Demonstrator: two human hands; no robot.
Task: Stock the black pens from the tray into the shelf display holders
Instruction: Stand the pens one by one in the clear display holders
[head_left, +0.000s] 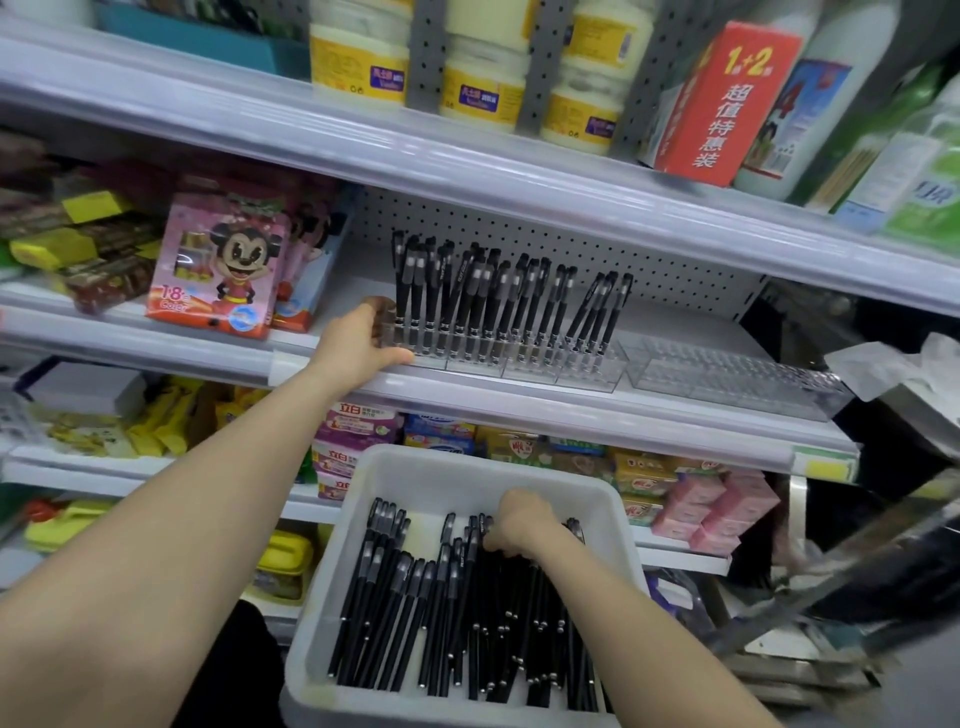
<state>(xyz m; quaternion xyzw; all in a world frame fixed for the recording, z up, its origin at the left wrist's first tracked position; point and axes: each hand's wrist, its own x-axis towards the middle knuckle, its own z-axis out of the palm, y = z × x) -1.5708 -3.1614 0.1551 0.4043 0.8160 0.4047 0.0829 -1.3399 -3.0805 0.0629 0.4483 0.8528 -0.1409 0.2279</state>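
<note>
In white plastic tray (457, 467): R hand (519, 522) grip curled onto loose black pens (415, 597), lying lengthwise toward shelf. L hand (358, 338) clamps clear acrylic holder (498, 358) end, up-left of the pens.

You're standing in a shop, general store type. White shelf tiers (519, 395) with clear price-strip rails and grey pegboard backing. Using the clear pen holder (498, 358) as landmark: above it a tier of yellow-label jars (358, 57) and a red promo box (727, 104); left of it a cartoon 18-colour pack (218, 265) facing out; below it stacked soap packs (358, 431) and pink boxes (717, 509); right of it an empty clear holder (727, 374). Multiples of each item, retail stock
</note>
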